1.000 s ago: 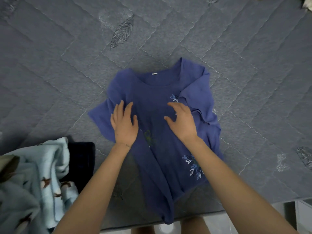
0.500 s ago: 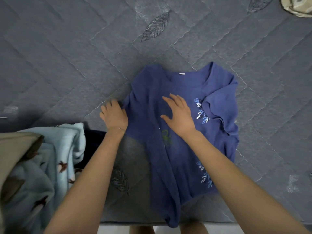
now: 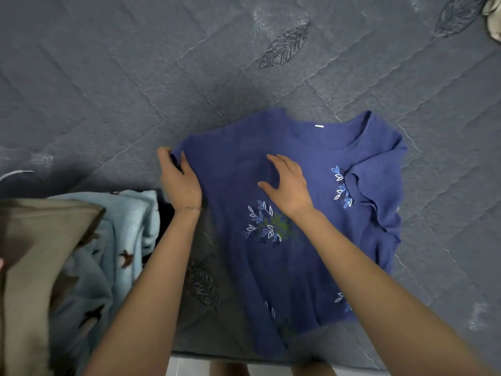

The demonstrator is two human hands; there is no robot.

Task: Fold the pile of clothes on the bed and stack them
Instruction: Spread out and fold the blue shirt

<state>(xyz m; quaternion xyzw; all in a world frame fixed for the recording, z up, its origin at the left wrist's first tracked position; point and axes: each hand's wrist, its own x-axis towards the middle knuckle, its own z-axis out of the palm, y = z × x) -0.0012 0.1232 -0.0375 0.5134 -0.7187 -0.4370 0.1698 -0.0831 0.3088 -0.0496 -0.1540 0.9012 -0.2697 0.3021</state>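
Now, blue shirt (image 3: pixel 257 280) flat under splayed right hand (image 3: pixel 287 185), sleeve edge pinched by left hand (image 3: pixel 180 183).

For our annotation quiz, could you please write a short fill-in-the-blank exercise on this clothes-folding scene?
1. The left hand grips the edge of the ____ shirt.
2. The right hand rests open on the shirt, near its printed ____.
3. The shirt lies on a quilted ____ bedcover.
Missing words: blue; leaves; grey.
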